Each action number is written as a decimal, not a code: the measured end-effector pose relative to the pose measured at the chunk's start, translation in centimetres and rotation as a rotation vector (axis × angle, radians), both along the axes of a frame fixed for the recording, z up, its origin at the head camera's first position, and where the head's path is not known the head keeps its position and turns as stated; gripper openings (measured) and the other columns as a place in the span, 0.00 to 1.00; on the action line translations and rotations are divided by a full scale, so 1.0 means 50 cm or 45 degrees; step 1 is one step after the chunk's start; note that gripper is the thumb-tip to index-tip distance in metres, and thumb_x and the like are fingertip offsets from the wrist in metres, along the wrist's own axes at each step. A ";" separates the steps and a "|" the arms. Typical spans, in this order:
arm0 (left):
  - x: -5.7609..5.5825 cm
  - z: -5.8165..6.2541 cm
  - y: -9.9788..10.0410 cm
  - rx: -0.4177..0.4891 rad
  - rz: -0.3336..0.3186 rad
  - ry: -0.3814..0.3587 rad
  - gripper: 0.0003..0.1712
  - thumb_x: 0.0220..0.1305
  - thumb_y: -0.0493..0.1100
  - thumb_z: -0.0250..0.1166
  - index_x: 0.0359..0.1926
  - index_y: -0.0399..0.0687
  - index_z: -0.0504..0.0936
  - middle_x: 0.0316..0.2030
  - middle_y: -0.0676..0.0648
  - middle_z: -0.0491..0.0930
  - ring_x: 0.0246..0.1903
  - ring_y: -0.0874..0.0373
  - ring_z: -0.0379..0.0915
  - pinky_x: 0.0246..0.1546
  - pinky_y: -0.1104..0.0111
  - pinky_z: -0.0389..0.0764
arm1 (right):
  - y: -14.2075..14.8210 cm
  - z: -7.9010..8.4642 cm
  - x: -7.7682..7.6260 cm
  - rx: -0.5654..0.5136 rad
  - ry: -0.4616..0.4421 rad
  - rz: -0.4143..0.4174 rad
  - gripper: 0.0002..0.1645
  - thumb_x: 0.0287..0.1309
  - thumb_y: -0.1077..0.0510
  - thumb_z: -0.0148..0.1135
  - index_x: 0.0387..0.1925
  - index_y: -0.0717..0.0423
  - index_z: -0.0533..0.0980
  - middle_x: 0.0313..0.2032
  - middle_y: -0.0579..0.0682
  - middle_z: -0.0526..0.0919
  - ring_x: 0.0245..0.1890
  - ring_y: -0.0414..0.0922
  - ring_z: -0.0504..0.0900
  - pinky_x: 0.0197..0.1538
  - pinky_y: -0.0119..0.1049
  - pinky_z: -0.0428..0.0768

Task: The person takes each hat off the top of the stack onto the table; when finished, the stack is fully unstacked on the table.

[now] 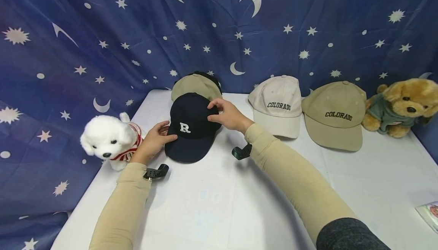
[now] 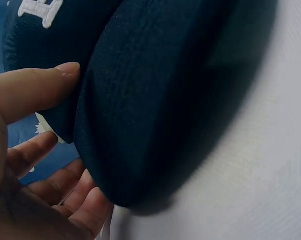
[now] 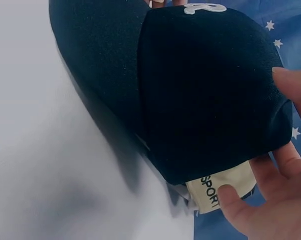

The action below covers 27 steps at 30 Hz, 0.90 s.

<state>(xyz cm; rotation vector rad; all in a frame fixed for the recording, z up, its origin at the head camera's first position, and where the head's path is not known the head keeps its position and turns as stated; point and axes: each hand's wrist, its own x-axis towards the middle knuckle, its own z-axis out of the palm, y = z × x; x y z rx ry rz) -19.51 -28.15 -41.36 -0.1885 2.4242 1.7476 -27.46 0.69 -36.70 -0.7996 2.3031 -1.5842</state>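
Observation:
A navy baseball cap (image 1: 192,117) with a white letter R is held between both hands, its brim towards me. My left hand (image 1: 154,142) grips its left side, thumb on top where brim meets crown; in the left wrist view the fingers (image 2: 65,182) bend at the brim's edge. On the other side my right hand (image 1: 229,116) holds the crown, thumb (image 3: 289,82) on the outside and fingers along the lower edge. Just behind stands a beige cap (image 1: 191,84), partly hidden, its lettering (image 3: 209,190) partly visible in the right wrist view.
A black cap (image 1: 208,76) peeks out behind the beige one. To the right stand a cream Colorado cap (image 1: 278,101), a khaki Colorado cap (image 1: 337,109) and a brown plush dog (image 1: 403,105). A white plush dog (image 1: 109,137) is beside my left hand. A packet (image 1: 429,214) lies far right.

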 end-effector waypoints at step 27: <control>0.036 0.026 0.043 0.105 -0.143 0.090 0.36 0.65 0.30 0.64 0.70 0.28 0.60 0.64 0.28 0.67 0.60 0.44 0.67 0.50 0.77 0.73 | 0.042 0.064 0.037 -0.162 0.163 -0.084 0.12 0.57 0.66 0.67 0.44 0.63 0.83 0.47 0.55 0.81 0.49 0.47 0.75 0.53 0.39 0.74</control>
